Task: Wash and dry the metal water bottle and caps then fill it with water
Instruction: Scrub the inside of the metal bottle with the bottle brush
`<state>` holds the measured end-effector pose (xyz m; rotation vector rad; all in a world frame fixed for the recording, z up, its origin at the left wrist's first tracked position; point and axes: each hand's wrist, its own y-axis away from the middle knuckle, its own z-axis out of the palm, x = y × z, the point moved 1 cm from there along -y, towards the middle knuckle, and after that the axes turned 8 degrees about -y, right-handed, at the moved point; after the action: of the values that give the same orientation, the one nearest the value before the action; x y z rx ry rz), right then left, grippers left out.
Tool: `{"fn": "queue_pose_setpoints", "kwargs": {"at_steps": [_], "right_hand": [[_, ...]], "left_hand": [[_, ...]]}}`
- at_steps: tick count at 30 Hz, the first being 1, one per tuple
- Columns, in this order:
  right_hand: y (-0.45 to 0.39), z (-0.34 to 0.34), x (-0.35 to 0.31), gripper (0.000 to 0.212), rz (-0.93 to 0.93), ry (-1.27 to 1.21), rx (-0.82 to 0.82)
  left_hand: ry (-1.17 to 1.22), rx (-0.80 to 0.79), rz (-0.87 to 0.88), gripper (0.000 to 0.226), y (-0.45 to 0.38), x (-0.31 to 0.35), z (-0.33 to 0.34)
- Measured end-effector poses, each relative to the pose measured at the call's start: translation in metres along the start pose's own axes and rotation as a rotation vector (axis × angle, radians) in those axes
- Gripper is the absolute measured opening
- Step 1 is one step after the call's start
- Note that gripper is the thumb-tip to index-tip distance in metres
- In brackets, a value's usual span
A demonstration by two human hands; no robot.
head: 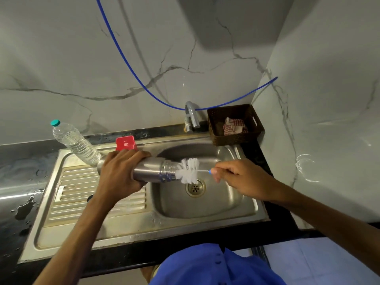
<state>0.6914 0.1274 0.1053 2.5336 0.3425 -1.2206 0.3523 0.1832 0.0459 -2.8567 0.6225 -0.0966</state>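
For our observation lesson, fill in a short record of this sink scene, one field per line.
Left hand: grips the metal bottle, held sideways over the sink
Right hand: pinches the bottle brush handle
Brush: white bristles at the bottle's mouth
Tap: no water seen running
Basket: holds a checked cloth
Draining board: plastic bottle, capped

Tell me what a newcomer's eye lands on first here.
First, the metal bottle held sideways over the sink by the left hand, with the white bottle brush at its mouth, its handle pinched by the right hand. Next, the blue tube looping across the marble wall, and the clear plastic bottle on the drainboard's back left.
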Motion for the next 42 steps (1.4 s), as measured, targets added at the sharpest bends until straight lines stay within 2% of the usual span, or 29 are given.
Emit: {"fn": "queue_pose_setpoints", "kwargs": {"at_steps": [2, 4, 7, 9, 11, 14, 17, 21, 24, 26, 29, 31, 34, 36, 39, 40, 42], "right_hand": [[-0.007, 0.007, -0.008, 0.035, 0.011, 0.214, 0.061], [-0.017, 0.022, -0.018, 0.031, 0.016, 0.289, 0.066], [-0.016, 0.021, -0.019, 0.032, -0.031, 0.337, 0.023], [0.000, -0.004, -0.007, 0.032, -0.077, 0.293, 0.064], [0.012, -0.022, -0.001, 0.029, -0.077, 0.375, 0.141], [-0.003, -0.005, -0.007, 0.027, -0.099, 0.508, 0.188], [-0.002, 0.006, 0.001, 0.027, -0.066, 0.426, 0.119], [0.024, -0.012, 0.016, 0.032, -0.073, 0.441, 0.229], [-0.007, 0.021, -0.005, 0.033, -0.120, 0.547, 0.232], [-0.003, 0.009, -0.003, 0.033, -0.096, 0.537, 0.158], [0.031, -0.029, 0.009, 0.039, -0.087, 0.493, 0.158], [0.027, -0.009, 0.004, 0.036, -0.098, 0.522, 0.194], [-0.007, 0.031, -0.007, 0.036, -0.089, 0.577, 0.142], [-0.001, 0.016, 0.006, 0.043, -0.128, 0.484, 0.114], [0.019, 0.005, 0.019, 0.037, -0.077, 0.344, 0.134], [0.011, 0.015, 0.014, 0.036, -0.063, 0.368, 0.134], [-0.012, 0.038, 0.000, 0.036, -0.050, 0.455, 0.099]], "left_hand": [[0.044, 0.000, -0.020, 0.071, -0.009, 0.010, -0.001], [0.109, -0.025, 0.004, 0.074, -0.019, 0.029, -0.002], [0.114, -0.074, 0.134, 0.080, -0.022, 0.028, -0.002], [0.116, -0.068, 0.097, 0.078, -0.019, 0.005, -0.001], [0.106, -0.028, 0.002, 0.073, -0.017, -0.006, 0.002], [0.140, -0.030, 0.047, 0.072, -0.035, 0.040, 0.010], [0.127, -0.069, 0.155, 0.073, -0.039, 0.048, 0.011], [0.086, -0.039, 0.005, 0.074, -0.023, -0.004, 0.010], [0.175, -0.063, 0.057, 0.071, -0.037, 0.047, 0.014], [0.206, -0.043, 0.083, 0.072, -0.026, 0.047, 0.020], [0.149, -0.005, -0.020, 0.078, 0.000, 0.007, 0.022], [0.193, -0.026, -0.079, 0.074, -0.006, 0.027, 0.026], [0.225, -0.062, 0.053, 0.070, -0.020, 0.062, 0.028], [0.159, -0.040, 0.048, 0.071, -0.008, 0.026, 0.021], [0.057, 0.022, -0.078, 0.066, 0.000, -0.011, 0.012], [0.074, 0.007, -0.076, 0.065, -0.005, 0.002, 0.012], [0.108, -0.041, 0.053, 0.068, -0.014, 0.037, 0.017]]}}
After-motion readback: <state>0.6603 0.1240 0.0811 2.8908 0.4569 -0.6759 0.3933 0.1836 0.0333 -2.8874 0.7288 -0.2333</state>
